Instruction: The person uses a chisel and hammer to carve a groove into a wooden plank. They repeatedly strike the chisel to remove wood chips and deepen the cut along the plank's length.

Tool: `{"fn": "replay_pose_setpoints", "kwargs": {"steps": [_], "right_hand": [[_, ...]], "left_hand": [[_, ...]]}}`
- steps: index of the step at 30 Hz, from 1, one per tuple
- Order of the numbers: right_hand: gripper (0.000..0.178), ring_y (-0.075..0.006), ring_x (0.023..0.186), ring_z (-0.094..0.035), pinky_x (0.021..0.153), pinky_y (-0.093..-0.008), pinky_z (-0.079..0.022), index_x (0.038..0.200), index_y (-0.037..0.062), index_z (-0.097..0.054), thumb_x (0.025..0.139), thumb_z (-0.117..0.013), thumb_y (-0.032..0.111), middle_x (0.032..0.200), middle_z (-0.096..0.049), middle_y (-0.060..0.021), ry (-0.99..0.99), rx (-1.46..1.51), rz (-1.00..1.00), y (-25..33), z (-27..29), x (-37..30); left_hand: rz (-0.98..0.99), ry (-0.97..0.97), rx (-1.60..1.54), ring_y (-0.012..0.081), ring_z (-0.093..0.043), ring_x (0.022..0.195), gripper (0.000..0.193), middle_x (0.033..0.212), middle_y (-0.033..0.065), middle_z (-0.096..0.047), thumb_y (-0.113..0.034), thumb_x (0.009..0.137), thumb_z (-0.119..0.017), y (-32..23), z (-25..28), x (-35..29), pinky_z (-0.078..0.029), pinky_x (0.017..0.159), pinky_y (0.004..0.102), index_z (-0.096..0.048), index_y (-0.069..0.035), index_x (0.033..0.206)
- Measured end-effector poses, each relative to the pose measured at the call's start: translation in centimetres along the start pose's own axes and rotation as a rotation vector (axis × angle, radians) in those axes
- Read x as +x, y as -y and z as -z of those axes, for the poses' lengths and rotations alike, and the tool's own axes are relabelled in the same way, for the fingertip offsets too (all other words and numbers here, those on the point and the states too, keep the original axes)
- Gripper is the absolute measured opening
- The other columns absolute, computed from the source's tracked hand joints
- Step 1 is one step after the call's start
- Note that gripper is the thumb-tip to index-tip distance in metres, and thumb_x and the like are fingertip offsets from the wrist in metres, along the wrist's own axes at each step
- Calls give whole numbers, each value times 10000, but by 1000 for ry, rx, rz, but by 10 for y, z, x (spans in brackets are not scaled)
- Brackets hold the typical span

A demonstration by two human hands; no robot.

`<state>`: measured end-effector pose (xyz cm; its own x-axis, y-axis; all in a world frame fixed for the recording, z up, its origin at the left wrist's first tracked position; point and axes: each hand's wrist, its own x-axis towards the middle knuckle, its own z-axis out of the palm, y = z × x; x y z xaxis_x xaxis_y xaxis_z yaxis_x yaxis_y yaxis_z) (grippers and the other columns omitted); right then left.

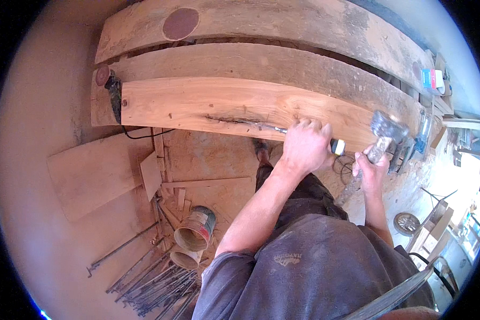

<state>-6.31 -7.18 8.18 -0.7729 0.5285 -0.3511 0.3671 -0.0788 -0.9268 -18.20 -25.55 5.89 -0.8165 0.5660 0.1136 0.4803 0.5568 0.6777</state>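
Note:
My left hand [306, 144] is closed around a chisel [337, 146], whose yellow-and-black handle end sticks out on the right. The metal blade points left, its tip at a long dark crack [234, 121] in a smooth wooden board [181, 98]. Wood chips lie along the crack. To the right, my right hand [372, 166] grips a hammer [378, 152] by its pale handle. The hammer's dark head is raised, a little blurred, and apart from the chisel.
Under the board runs a workbench of thick planks [240, 58]. On it lie a round sanding disc [181, 24] and an angle grinder [113, 96] with a black cord. Below are buckets [196, 234], metal bar clamps [160, 290], leaning panels [98, 173] and a wheel [406, 223].

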Motion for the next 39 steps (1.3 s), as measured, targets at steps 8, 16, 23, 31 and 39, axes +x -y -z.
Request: {"fn": "replay_pose_setpoints", "kwargs": {"steps": [8, 16, 23, 31, 39], "right_hand": [[164, -104, 451, -506, 418, -271, -415, 918, 33, -518, 867, -662, -28, 662, -572, -39, 166, -237, -95, -19, 3, -9], [185, -111, 452, -510, 419, -274, -415, 919, 42, -504, 869, -660, -44, 646, -555, -41, -48, 109, -52, -14, -17, -17], [176, -105, 463, -512, 426, -273, -416, 910, 29, -513, 866, -660, -57, 654, -549, -34, 165, -103, -75, -19, -17, -28], [205, -110, 470, -539, 426, -279, -423, 891, 20, -545, 837, -740, 55, 645, -582, -31, 228, -282, -199, -22, -19, -21], [154, -112, 473, -529, 435, -272, -420, 894, 35, -529, 876, -679, 6, 650, -569, -40, 15, 199, -145, -19, -30, -29]], "left_hand": [[-7, 236, 99, 342, -702, 727, 183, 739, 159, -681, -212, 672, -722, 16, -2, 2, -559, 660, 466, -651, -77, 773], [-56, 80, 41, 342, -684, 731, 228, 786, 117, -667, -201, 603, -726, 16, 5, 7, -554, 658, 450, -633, -90, 779], [-52, 108, 56, 348, -675, 710, 251, 757, 106, -646, -215, 576, -725, 18, 16, -6, -541, 616, 472, -611, -97, 765], [-50, 37, 78, 348, -677, 701, 208, 749, 104, -652, -197, 589, -722, 22, 2, 0, -541, 606, 468, -618, -104, 744], [-12, 67, 115, 337, -693, 760, 226, 757, 129, -663, -196, 627, -742, 28, 3, 3, -564, 676, 448, -637, -97, 801]]}}
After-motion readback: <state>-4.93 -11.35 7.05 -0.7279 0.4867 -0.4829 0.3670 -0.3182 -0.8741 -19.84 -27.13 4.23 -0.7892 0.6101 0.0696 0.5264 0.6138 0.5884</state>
